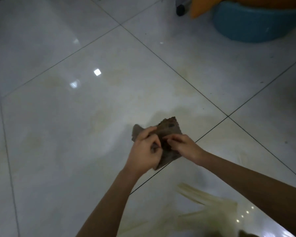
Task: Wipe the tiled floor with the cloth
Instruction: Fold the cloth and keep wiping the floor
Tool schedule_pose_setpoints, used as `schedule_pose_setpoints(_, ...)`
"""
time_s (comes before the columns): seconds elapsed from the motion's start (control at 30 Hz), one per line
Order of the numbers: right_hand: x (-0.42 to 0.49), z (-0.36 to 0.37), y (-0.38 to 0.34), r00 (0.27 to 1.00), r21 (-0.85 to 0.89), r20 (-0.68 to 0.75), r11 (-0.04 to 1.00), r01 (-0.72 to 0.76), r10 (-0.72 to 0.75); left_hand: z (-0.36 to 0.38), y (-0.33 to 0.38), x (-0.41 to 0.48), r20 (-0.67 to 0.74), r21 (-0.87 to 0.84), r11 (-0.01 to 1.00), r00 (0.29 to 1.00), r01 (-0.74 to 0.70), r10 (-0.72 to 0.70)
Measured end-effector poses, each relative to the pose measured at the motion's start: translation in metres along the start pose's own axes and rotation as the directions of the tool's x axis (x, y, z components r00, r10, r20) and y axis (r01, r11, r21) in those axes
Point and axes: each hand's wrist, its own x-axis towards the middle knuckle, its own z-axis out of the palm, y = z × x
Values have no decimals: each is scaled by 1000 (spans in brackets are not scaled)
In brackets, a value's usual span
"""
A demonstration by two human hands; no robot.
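Forearms: two bare arms enter from the near edge, the left forearm [106, 202] rising from the near centre and the right forearm [255, 183] coming in from the near right; they converge toward the middle.
Cloth: a brown, crumpled cloth [169, 129] sits between both hands, right of centre in the near half of the scene. A ragged edge points to the far side, one corner sticks out left past the knuckles, and another corner hangs toward the near side.
Left hand: the left hand [143, 151] has its fingers curled over the cloth's left part, grasping it.
Right hand: the right hand [186, 147] pinches the cloth's right part with bent fingertips and thumb.
Contact: whether the cloth touches the tiles cannot be told.
Floor: the tiled floor [67, 125] is glossy and white, with thin dark grout lines [203, 98] running diagonally; two of them cross just right of the cloth. Faint yellowish smears spread over the central tile.
Reflections: bright light spots [97, 72] lie left of centre, farther off than the hands.
Streaks: pale cream streaks [203, 202], blurred, mark the near right tile between the forearms.
Tub: a blue tub [255, 26] stands at the far right, well apart from the cloth.
Orange item: an orange shape [200, 7] rests at the tub's left rim, cut off by the far edge.
Black piece: a small black cylinder [180, 9] stands just left of the orange shape.
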Motion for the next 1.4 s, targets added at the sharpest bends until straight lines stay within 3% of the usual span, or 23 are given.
schedule_pose_setpoints(0.07, 0, -9, -5, 991, 383, 40, 914, -133, 128, 15, 14, 10, 115, 89, 994, 992, -64, 54)
schedule_pose_setpoints(0.13, 0, -16, -5, 981, 461, 111, 866, -193, 159, 27, 23, 12, 179, 107, 984, 976, -144, 123)
schedule_pose_setpoints(0.2, 1, -18, -3, 981, 361, 93, 913, -190, 168, 28, 26, 6, 168, 111, 978, 973, -178, 158)
schedule_pose_setpoints(0.3, 8, -15, 4, 982, 144, -89, 977, -155, 169, 14, 20, -17, 65, 198, 969, 989, -144, 134)
schedule_pose_setpoints(0.43, 16, -14, 14, 985, -266, -170, 964, -12, -35, -5, -13, -56, 51, 304, 951, 996, 58, -77)
schedule_pose_setpoints(0.6, 8, -26, 7, 937, -331, -268, 935, 129, -224, -19, -50, -98, 15, 351, 898, 957, 266, -290)
schedule_pose_setpoints(0.63, 3, -30, 6, 902, -442, -320, 888, 129, -290, -19, -55, -105, 10, 360, 888, 951, 286, -310)
schedule_pose_setpoints(0.7, -3, -31, 3, 781, -711, -342, 687, 148, -522, -17, -62, -117, -4, 389, 863, 938, 322, -348)
schedule_pose_setpoints(0.8, 0, -7, -3, 704, -824, -12, 406, 395, -710, -11, -70, -132, -28, 425, 817, 908, 389, -418)
schedule_pose_setpoints(0.87, 11, 18, 4, 782, -863, 255, 231, 450, -569, -7, -72, -140, -30, 437, 790, 884, 431, -466)
schedule_pose_setpoints(0.97, 30, 30, 33, 891, -933, 332, 33, 359, -308, -7, -76, -153, -54, 445, 749, 849, 492, -526)
schedule_pose_setpoints(1.1, 54, -10, 48, 851, -934, 322, 6, 356, -415, -16, -90, -178, -97, 459, 688, 801, 562, -590)
schedule_pose_setpoints(1.2, 90, -39, 38, 921, -982, 48, 151, 114, -387, -24, -103, -200, -121, 457, 645, 761, 613, -637)
schedule_pose_setpoints(1.3, 119, -1, 20, 920, -953, -160, 299, -49, -358, -28, -112, -223, -157, 410, 615, 716, 673, -680)
schedule_pose_setpoints(1.33, 120, 27, 14, 911, -953, -125, 302, -1, -392, -28, -114, -229, -176, 395, 604, 702, 693, -690)
schedule_pose_setpoints(1.4, 107, 93, 11, 858, -947, 104, 212, 240, -504, -26, -117, -241, -226, 350, 578, 665, 737, -711)
